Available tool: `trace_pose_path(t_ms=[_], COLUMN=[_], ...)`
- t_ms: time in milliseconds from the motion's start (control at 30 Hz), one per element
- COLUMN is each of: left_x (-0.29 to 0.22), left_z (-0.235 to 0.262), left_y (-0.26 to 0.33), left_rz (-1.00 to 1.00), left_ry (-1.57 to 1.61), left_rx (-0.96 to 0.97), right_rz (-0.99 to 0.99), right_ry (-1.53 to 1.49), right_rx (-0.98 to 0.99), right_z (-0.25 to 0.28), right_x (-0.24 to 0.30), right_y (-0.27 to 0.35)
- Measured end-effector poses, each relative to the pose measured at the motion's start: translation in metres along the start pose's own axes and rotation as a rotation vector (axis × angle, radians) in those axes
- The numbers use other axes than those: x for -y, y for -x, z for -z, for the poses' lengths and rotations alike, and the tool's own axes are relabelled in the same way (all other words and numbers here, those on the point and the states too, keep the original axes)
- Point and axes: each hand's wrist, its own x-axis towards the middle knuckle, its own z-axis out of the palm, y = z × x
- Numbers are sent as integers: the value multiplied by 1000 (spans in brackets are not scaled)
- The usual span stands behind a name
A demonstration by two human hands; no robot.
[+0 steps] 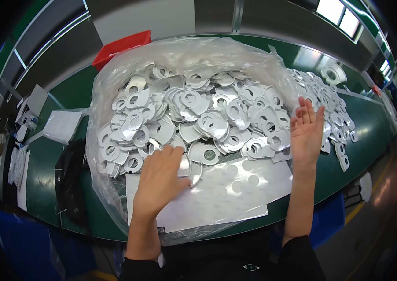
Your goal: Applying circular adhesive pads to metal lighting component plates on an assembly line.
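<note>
We are observing the left hand point(161, 180) lying palm down, fingers loosely spread, its fingertips touching the grey ring-shaped gaskets point(194, 117) at the near edge of the heap. These gaskets are filling an opened clear plastic bag point(102, 89) on the green table point(371, 126). The right hand point(307, 129) is standing open, fingers straight, grasping nothing, against the bag's right side. A grey punched sheet point(226, 196) is lying near the person. More gaskets point(334, 103) are lying loose to the right.
</note>
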Motion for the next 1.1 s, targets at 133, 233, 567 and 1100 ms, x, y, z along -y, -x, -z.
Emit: trace_pose_path(t_ms=[133, 233, 567, 1100], left_x=[13, 15, 8, -12], left_z=[-17, -24, -23, -96], left_y=[2, 1, -12, -32], left_rz=[42, 66, 54, 343], left_ry=[-108, -64, 226, 2270], left_rx=[-6, 8, -191, 338], right_rz=[93, 113, -9, 26], right_ry=[543, 968, 1229, 1210], right_rx=[378, 1038, 1724, 1635], right_z=[-4, -21, -18, -6], right_x=[-29, -51, -59, -62], right_y=[27, 72, 117, 122])
